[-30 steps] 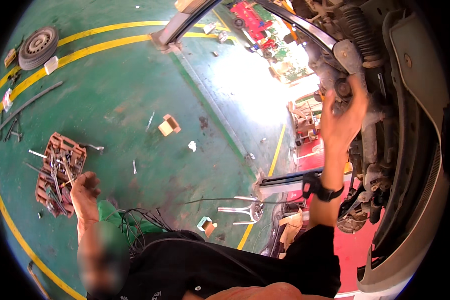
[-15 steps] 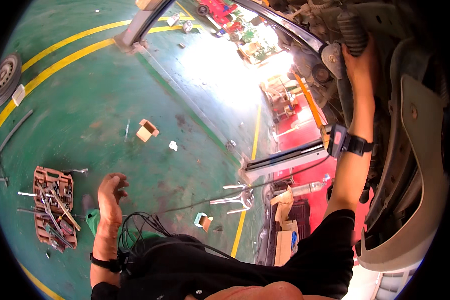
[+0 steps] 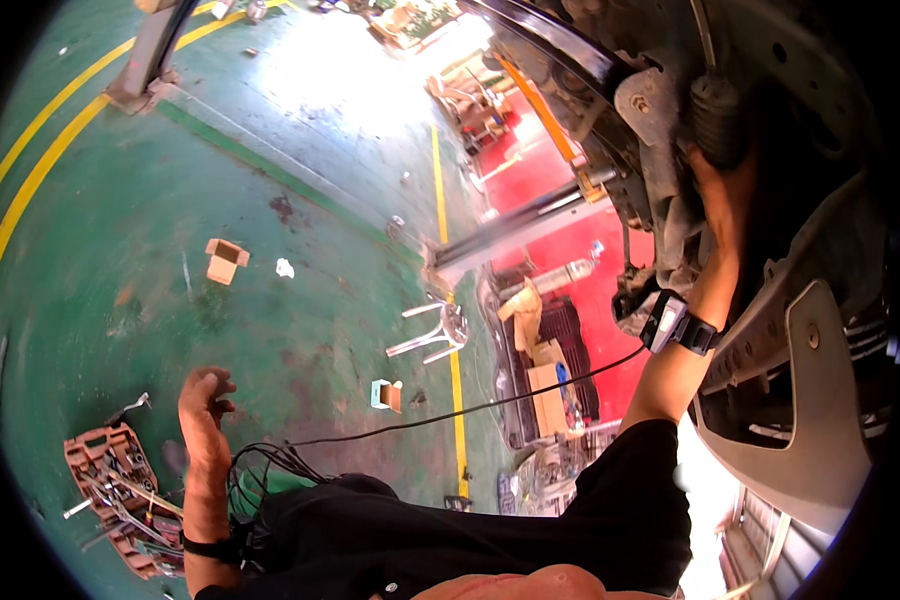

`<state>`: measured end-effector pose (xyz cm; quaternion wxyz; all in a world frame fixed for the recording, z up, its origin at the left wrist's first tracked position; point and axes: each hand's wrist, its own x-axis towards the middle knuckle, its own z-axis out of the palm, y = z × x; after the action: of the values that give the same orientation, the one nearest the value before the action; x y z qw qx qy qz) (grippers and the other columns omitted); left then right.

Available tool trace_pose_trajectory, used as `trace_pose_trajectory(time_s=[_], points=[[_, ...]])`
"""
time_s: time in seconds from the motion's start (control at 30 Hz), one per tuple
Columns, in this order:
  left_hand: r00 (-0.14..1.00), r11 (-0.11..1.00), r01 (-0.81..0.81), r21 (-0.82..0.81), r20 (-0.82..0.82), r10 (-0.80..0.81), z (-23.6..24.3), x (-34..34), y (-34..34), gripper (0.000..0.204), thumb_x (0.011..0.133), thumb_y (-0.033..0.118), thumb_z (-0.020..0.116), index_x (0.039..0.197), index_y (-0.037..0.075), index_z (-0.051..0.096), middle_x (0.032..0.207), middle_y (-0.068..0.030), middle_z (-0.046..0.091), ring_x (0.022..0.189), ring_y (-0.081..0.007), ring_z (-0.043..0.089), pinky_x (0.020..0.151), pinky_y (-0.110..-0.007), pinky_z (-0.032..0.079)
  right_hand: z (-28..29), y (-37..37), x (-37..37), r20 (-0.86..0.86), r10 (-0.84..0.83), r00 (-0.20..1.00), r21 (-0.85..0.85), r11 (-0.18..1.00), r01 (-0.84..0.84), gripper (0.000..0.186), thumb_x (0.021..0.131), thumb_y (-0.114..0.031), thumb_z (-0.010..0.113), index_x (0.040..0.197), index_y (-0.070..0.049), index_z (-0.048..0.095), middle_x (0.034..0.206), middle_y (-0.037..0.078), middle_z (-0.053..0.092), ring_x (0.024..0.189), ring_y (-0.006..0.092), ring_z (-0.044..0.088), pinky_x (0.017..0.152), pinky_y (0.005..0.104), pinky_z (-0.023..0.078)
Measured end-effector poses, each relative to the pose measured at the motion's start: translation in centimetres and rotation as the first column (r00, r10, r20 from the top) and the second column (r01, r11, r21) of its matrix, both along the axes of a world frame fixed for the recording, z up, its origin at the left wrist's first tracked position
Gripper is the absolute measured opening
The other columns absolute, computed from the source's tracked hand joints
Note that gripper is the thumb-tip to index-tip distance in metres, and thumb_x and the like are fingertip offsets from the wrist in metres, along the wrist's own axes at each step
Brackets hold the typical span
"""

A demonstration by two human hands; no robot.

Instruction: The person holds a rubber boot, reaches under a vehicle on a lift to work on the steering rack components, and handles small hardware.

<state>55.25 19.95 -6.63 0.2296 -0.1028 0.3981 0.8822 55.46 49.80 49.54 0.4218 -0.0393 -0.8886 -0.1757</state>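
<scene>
Raised beneath a vehicle's underside, my right hand (image 3: 718, 185) is closed around the lower end of a black ribbed rubber boot (image 3: 718, 115). The thumb shows along its left side; the other fingers are lost in shadow behind it. A thin rod leads up from the boot, and a metal suspension arm (image 3: 655, 130) lies just left of it. My left hand (image 3: 205, 405) hangs low at the left, empty, its fingers loosely bent and apart. Nearest to it is an open tool case (image 3: 110, 450) on the floor, filled with sockets, wrenches and other hand tools.
A black cable (image 3: 450, 414) runs from my right wrist to a coil at my left side. On the green floor are a small cardboard box (image 3: 226, 262), a metal stool (image 3: 440, 328) and another small box (image 3: 385, 395). Lift posts (image 3: 148, 70) stand beyond; a pale bumper panel (image 3: 770, 460) is right.
My view has shifted, so floor items sit further left and the vehicle's underside shows more. My right hand remains at the rubber boot. The left hand stays low and empty.
</scene>
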Motion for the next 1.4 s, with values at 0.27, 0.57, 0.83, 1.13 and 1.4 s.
trace_pose_trajectory(time_s=[0.27, 0.57, 0.83, 1.13, 1.4], points=[[0.981, 0.979, 0.196, 0.047, -0.014, -0.196, 1.8, -3.7, 2.3, 0.025, 0.093, 0.026, 0.051, 0.101, 0.005, 0.062, 0.099, -0.0047, 0.062, 0.091, -0.0146, 0.059, 0.073, -0.029, 0.044, -0.1, 0.2, 0.2, -0.064, -0.039, 0.997, 0.113, 0.993, 0.046, 0.071, 0.074, -0.023, 0.082, 0.132, 0.006, 0.052, 0.127, 0.020, 0.061, 0.117, 0.0277, 0.059, 0.105, 0.0366, 0.041], [0.968, 0.968, 0.251, -0.024, 0.000, -0.251, 2.2, -8.1, 2.5, 0.023, 0.092, 0.024, 0.053, 0.101, 0.005, 0.062, 0.095, -0.0036, 0.062, 0.088, -0.0141, 0.058, 0.071, -0.028, 0.043, -3.0, 0.6, 1.2, -0.261, -0.221, 0.940, 0.229, 0.931, 0.283, 0.093, 0.075, -0.032, 0.086, 0.144, 0.008, 0.037, 0.147, 0.026, 0.042, 0.138, 0.0330, 0.040, 0.114, 0.0375, 0.030], [0.882, 0.909, 0.409, -0.079, -0.220, -0.417, 6.7, -11.8, 9.6, 0.022, 0.090, 0.023, 0.054, 0.100, 0.006, 0.062, 0.095, -0.0022, 0.060, 0.088, -0.0132, 0.057, 0.072, -0.028, 0.041, -2.3, 3.4, 5.0, -0.205, -0.210, 0.956, 0.188, 0.950, 0.249, 0.087, 0.080, -0.032, 0.084, 0.142, 0.009, 0.039, 0.141, 0.023, 0.050, 0.130, 0.0273, 0.049, 0.110, 0.0347, 0.035], [0.579, 0.787, 0.615, -0.044, -0.653, -0.488, 18.4, -12.7, 18.8, 0.016, 0.089, 0.009, 0.058, 0.104, 0.004, 0.057, 0.100, -0.0009, 0.057, 0.090, -0.0111, 0.055, 0.074, -0.027, 0.041, -2.8, 3.3, 3.7, -0.236, -0.089, 0.968, 0.055, 0.993, 0.105, 0.088, 0.075, -0.029, 0.088, 0.139, 0.009, 0.043, 0.133, 0.020, 0.056, 0.121, 0.0264, 0.054, 0.106, 0.0335, 0.038], [0.266, 0.753, 0.651, -0.095, -0.901, -0.343, 27.7, -11.9, 22.0, 0.020, 0.081, 0.004, 0.064, 0.099, 0.004, 0.056, 0.103, -0.0057, 0.058, 0.087, -0.0164, 0.057, 0.068, -0.031, 0.043, -1.6, 4.6, 5.4, -0.317, -0.083, 0.945, 0.101, 0.988, 0.120, 0.094, 0.074, -0.026, 0.088, 0.143, 0.011, 0.036, 0.135, 0.020, 0.054, 0.123, 0.0251, 0.052, 0.108, 0.0348, 0.037]])
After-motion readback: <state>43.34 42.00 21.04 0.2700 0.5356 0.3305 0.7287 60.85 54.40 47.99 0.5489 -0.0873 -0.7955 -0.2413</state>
